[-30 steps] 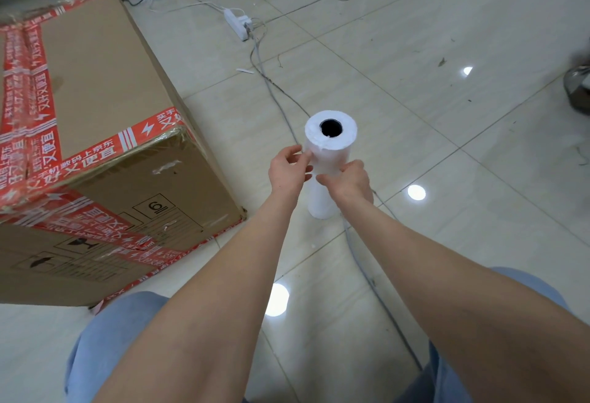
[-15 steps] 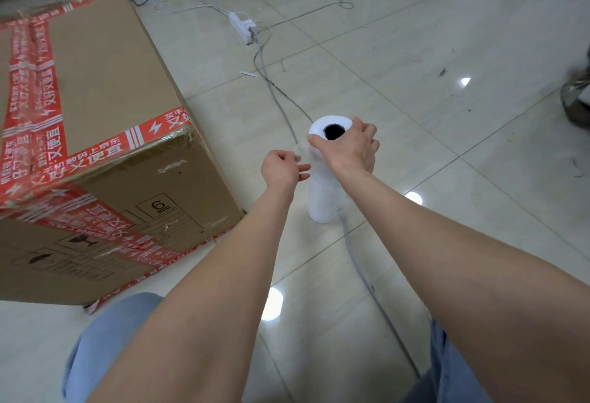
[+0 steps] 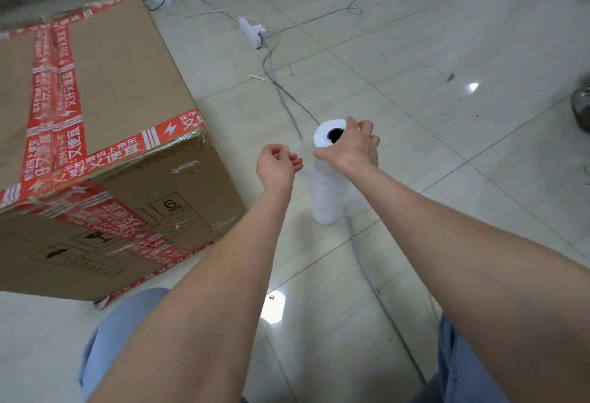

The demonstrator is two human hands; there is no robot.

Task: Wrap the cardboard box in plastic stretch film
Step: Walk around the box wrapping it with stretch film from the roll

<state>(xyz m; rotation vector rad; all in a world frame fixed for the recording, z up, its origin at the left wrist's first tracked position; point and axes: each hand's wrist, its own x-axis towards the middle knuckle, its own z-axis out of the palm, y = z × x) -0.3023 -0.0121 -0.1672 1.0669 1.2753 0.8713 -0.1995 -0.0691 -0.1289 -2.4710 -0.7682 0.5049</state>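
Roll [image 3: 325, 201] stands upright, right hand [image 3: 351, 147] gripping its top, left hand [image 3: 277, 164] pinching loose film end [image 3: 303, 155]; box [image 3: 111, 109] lies left, nearer left hand.

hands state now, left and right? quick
Left hand: closed, pinching the loose film end.
Right hand: closed, gripping the film roll at its top.

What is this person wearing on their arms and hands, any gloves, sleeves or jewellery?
Nothing on either: the left hand and right hand are bare, without gloves, and I see no ring or watch. The left forearm and right forearm are bare as well, no sleeve in view. The only clothing that shows is light blue jeans at the knees.
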